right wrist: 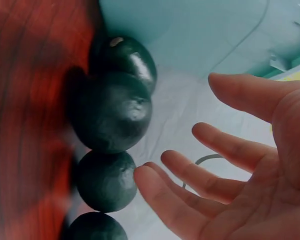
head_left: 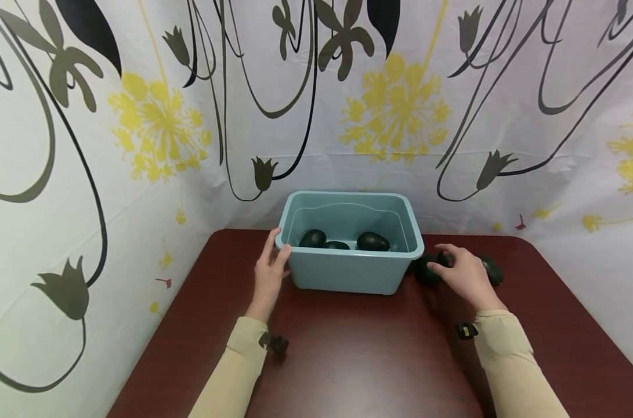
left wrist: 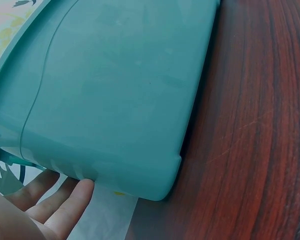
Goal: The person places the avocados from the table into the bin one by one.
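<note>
The light-blue plastic bin (head_left: 350,273) stands at the table's far side with three dark avocados (head_left: 372,241) showing inside it. My left hand (head_left: 270,273) grips its front left corner, with fingertips (left wrist: 82,187) against the outside wall below the rim; the thumb is largely hidden in the left wrist view. To the right of the bin, several dark green avocados (right wrist: 111,112) lie in a row on the table. My right hand (head_left: 465,276) is over that row, its fingers spread and slightly bent, with nothing held. One fingertip comes right beside an avocado (right wrist: 107,181).
The dark red wooden table (head_left: 358,354) reaches back to a white curtain (head_left: 306,133) with grey and yellow flower prints, which also hangs along the left and right sides. A small black camera (head_left: 277,343) sits on the left wrist and another camera (head_left: 466,331) on the right.
</note>
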Tool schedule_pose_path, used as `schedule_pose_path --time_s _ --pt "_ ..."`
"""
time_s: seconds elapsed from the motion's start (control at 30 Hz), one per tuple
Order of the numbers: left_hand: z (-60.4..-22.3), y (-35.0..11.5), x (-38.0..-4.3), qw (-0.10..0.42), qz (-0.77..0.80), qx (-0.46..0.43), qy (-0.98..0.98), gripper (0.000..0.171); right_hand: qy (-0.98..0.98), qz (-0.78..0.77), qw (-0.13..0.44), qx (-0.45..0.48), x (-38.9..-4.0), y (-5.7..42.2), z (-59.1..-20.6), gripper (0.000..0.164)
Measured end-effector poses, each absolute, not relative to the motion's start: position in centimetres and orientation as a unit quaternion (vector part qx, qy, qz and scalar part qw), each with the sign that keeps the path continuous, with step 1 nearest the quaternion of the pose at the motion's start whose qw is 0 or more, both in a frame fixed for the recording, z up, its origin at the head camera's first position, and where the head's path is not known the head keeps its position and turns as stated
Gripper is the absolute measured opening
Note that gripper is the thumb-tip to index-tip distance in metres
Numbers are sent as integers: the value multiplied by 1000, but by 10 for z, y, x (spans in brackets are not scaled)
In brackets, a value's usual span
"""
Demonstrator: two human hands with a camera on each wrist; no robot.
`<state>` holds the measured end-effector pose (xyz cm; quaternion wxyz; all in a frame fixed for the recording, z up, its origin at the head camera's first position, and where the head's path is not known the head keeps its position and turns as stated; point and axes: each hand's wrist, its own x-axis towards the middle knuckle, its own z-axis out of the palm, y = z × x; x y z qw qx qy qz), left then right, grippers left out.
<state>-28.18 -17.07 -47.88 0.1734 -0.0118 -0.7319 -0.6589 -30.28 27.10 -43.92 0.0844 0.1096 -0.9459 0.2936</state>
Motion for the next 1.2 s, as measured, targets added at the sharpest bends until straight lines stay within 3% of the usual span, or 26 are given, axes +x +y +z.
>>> schedule_pose_path --time_s 0.5,1.2 --pt "-483 -172 -280 172 -658 -10 -733 52 -963 250 32 99 -310 269 -466 65" --pt "-476 -172 -279 163 -665 -14 -729 54 -969 229 32 85 -307 259 -465 63"
